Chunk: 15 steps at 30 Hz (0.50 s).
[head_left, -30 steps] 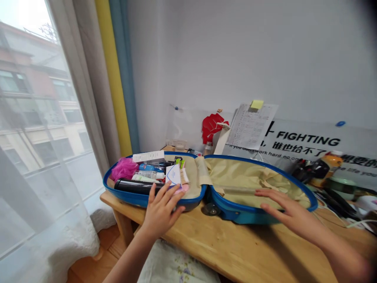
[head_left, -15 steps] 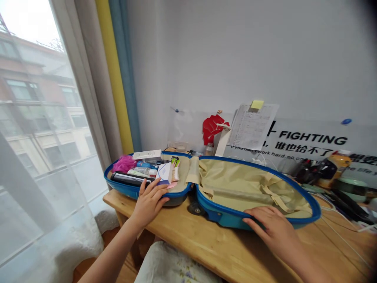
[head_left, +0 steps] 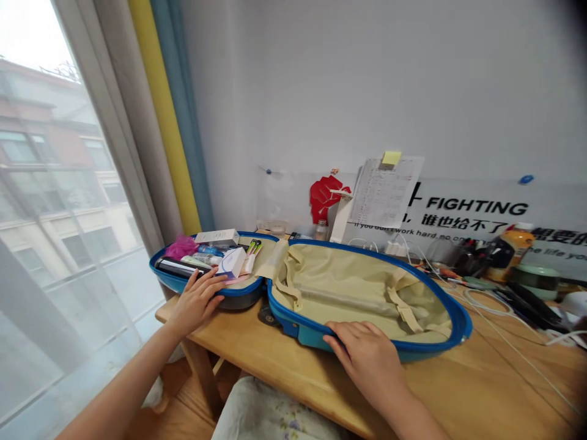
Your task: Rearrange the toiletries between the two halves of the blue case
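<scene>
The right hand [head_left: 367, 360], which a second ago hovered with spread fingers over the right half of the suitcase [head_left: 339, 284], has come down to the near rim, its fingers now curled over the edge; the suitcase has slid left along the table [head_left: 257, 342] and turned, its right half swinging nearer and its hinge moving well left of the red fist [head_left: 324, 198]; the left hand [head_left: 195, 305] has moved left with it.

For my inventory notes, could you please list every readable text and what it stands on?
"FIGHTING": wall poster
"谁也给不了…想要": same poster, partly hidden
"If you don't work hard, no on…life": same poster, partly hidden
Too small or blurred: clipped sheet, white boxes, orange bottle.
</scene>
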Tool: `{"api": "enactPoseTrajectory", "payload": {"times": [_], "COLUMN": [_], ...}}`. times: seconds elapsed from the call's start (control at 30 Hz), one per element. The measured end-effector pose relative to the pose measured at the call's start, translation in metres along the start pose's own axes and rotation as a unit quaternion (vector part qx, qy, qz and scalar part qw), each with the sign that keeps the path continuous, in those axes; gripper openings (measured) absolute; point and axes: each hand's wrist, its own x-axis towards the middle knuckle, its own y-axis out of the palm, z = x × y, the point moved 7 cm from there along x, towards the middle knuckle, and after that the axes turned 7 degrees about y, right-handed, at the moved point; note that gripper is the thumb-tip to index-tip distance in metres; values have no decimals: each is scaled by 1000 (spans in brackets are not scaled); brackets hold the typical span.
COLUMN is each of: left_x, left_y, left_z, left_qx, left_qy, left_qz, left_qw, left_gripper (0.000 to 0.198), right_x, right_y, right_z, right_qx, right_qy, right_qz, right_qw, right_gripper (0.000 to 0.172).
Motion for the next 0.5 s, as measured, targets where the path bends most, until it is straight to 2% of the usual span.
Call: {"api": "enactPoseTrajectory", "payload": {"times": [0.07,0.13,0.2,0.3,0.4,0.5], "left_x": [1,6,17,41,64,75], "left_y": [-4,-11,-21,-28,-20,1], "left_z": [2,6,12,24,38,51], "left_qx": [-2,-5,-12,-20,6,39], "left_qy": [4,-7,-38,-101,-178,-251], "left_qz": [17,21,11,21,95,210], "left_qw": [1000,1000,999,994,979,944], "left_gripper": [32,35,39,48,59,71], "right_x": [0,-4,-12,-32,-56,-74], "right_y": [-5,-14,-25,-38,-40,-36], "right_z": [-1,-11,-35,-91,-144,-170], "right_qx": [13,18,4,-27,-26,5], "right_qy": [-9,-22,-19,42,117,153], "right_qz": [-3,-13,-41,-73,-71,-69], "right_qw": [1000,1000,999,996,990,986], "right_gripper": [25,23,24,31,38,42]}}
